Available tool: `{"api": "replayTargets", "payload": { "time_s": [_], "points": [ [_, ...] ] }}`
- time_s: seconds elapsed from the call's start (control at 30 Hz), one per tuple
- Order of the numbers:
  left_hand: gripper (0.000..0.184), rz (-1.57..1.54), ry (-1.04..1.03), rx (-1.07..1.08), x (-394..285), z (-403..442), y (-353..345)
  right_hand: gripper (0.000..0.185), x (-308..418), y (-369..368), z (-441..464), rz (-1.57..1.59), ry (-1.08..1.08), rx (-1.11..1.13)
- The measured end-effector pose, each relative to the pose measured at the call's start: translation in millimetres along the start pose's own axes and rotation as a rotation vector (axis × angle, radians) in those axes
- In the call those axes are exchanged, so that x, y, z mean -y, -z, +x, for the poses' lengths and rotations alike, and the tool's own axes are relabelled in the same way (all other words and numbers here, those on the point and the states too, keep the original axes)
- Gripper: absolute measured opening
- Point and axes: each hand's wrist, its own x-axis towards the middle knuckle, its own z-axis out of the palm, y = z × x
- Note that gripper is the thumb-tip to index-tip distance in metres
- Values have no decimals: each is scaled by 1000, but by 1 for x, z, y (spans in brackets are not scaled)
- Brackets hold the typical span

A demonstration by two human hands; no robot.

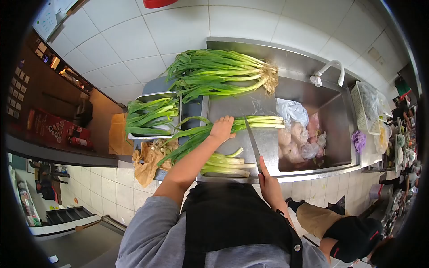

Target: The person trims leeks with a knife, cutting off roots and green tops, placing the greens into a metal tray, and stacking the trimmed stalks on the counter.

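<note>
Smooth white stalks fanned into flat, strappy green leaves in the leek bunch [263,120], while frizzy, straw-coloured roots [270,77] tipped the untrimmed pile [223,73] behind it. The counter [223,105] was brushed, scuffed steel, with a deep rectangular sink [333,120] holding cloudy plastic bags [295,143]; glossy square tiles [174,29] lined the wall. The bunch lay across the counter under the left hand [222,129], which was pressed down on it. The right hand [270,184], nearer the body, was closed around the handle of a long, tapering knife [252,142], its blade tip reaching the stalks.
</note>
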Motion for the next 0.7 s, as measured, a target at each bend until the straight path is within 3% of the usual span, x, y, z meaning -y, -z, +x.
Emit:
{"api": "replayTargets", "payload": {
  "time_s": [0.7],
  "points": [
    [52,-95,-8,93,2,7,9,72,-19,-42,56,-88,-43,52]
  ]
}}
